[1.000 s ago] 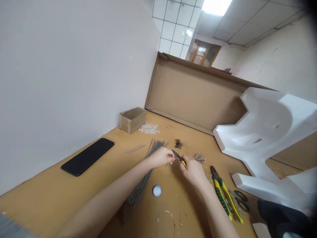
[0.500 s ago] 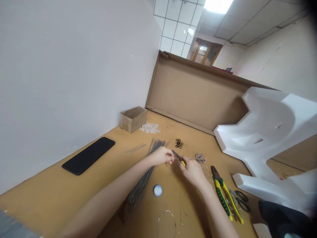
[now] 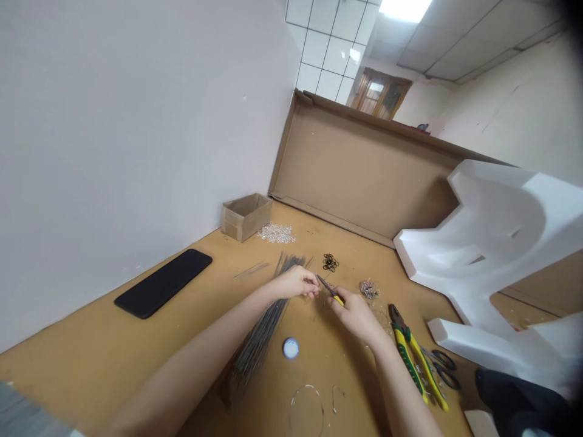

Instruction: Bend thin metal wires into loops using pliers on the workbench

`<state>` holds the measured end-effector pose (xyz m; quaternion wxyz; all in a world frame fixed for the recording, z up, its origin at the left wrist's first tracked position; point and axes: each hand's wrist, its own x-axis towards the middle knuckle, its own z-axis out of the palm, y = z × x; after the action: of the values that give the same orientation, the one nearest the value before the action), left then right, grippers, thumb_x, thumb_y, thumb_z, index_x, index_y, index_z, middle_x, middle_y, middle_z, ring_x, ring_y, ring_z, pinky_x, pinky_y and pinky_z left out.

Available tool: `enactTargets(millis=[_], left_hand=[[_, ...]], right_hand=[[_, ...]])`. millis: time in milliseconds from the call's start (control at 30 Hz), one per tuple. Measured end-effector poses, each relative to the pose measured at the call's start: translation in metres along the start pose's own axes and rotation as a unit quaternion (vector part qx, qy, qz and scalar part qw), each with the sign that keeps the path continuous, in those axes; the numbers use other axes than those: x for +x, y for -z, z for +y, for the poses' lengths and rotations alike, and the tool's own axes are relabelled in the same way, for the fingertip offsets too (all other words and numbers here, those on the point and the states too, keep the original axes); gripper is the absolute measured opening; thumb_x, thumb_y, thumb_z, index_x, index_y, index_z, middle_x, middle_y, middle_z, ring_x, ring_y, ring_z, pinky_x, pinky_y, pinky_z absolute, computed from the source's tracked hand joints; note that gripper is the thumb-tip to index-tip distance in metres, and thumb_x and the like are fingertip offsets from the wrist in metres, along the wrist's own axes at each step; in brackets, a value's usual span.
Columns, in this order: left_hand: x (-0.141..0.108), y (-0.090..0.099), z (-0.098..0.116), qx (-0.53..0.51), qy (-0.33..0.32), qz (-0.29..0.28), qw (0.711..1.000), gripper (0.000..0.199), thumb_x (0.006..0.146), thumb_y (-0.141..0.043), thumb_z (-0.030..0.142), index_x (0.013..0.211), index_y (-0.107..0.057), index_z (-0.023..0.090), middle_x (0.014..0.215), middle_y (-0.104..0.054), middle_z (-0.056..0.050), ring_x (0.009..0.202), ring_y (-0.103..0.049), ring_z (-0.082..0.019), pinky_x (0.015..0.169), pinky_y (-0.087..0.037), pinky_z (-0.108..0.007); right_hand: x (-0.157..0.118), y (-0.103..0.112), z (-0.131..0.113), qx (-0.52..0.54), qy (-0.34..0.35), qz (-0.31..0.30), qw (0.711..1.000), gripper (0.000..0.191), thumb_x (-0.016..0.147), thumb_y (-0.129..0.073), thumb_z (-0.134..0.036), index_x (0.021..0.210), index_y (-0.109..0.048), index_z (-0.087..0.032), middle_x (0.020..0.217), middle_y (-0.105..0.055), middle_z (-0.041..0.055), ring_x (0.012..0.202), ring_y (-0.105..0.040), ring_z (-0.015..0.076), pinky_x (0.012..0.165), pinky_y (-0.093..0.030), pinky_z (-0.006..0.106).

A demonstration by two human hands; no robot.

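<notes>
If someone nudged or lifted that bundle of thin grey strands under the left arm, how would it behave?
The bundle of grey strands would probably fan out, since its ends already splay. The strands look thin and fairly straight, so each may be springy rather than limp. No tie is visible, so some could slip loose.

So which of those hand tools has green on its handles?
The big pliers lying beside the black-handled scissors. The slim tool in the right hand shows only yellow on its handle.
</notes>
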<state>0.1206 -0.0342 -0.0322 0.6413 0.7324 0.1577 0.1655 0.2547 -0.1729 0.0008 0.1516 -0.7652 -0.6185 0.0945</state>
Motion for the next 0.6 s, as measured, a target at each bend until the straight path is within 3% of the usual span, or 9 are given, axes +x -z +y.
enactTargets(millis=[200, 367, 600], left_hand=[[-0.005, -0.005, 0.022, -0.039, -0.019, -0.016, 0.999, 0.019, 0.067, -0.061, 0.027, 0.072, -0.062, 0.009, 0.059, -0.061, -0.002, 0.051, -0.055, -0.008, 0.053, -0.046, -0.021], [-0.014, -0.011, 0.044, -0.058, -0.027, -0.030, 0.997, 0.020, 0.067, -0.062, 0.028, 0.073, -0.061, 0.009, 0.058, -0.059, -0.002, 0.052, -0.055, -0.009, 0.051, -0.045, -0.022], [-0.023, -0.015, 0.060, -0.052, -0.023, -0.028, 0.998, 0.017, 0.068, -0.059, 0.025, 0.069, -0.061, 0.009, 0.058, -0.058, -0.001, 0.049, -0.051, -0.007, 0.049, -0.043, -0.020]], right_hand=[[-0.001, 0.010, 0.001, 0.168, 0.024, -0.028, 0.985, 0.022, 0.080, -0.041, -0.034, 0.078, -0.055, -0.017, 0.066, -0.053, -0.0005, 0.061, -0.049, 0.0130, 0.058, -0.035, 0.023], [-0.008, 0.026, -0.012, 0.370, 0.041, -0.126, 0.919, 0.026, 0.082, -0.041, -0.035, 0.090, -0.053, -0.014, 0.071, -0.053, 0.0009, 0.062, -0.053, 0.0119, 0.061, -0.041, 0.024], [-0.013, 0.036, -0.018, 0.404, 0.035, -0.150, 0.902, 0.025, 0.082, -0.043, -0.036, 0.089, -0.053, -0.013, 0.070, -0.053, 0.0013, 0.063, -0.053, 0.0118, 0.059, -0.041, 0.024]])
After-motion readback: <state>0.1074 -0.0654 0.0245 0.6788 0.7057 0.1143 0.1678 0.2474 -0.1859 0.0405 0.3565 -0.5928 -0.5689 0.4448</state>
